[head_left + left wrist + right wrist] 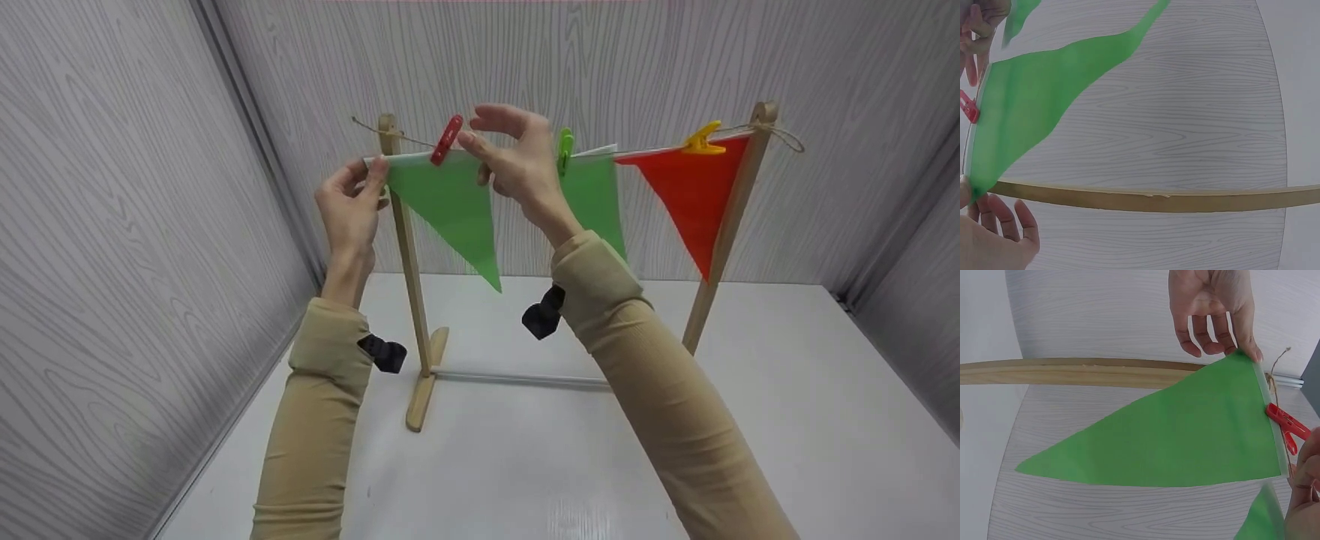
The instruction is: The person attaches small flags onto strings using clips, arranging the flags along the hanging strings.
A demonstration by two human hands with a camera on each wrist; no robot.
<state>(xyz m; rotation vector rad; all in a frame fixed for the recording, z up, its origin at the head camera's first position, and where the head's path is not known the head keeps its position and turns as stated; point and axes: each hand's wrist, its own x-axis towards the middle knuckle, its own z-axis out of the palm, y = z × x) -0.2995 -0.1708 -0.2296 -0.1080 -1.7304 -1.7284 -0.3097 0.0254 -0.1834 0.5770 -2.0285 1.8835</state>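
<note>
My left hand [351, 206] pinches the upper left corner of a green triangular flag [454, 199] between thumb and finger, beside the left wooden post. A red clothespin [447, 140] sits on the flag's white top edge, at the twine [414, 139]. Just right of this clothespin is my right hand [517, 161], its thumb and fingers spread apart with nothing between them. In the right wrist view, the red clothespin [1283, 417] bites the flag's edge and the right hand [1304, 495] shows only partly, close to its handles.
Further right on the twine hang another green flag [595, 199] by a green clothespin [565, 150] and a red flag [694, 187] by a yellow clothespin [703, 140]. Wooden posts [411, 270] and a low white bar [517, 378] form the stand on a white table [480, 465].
</note>
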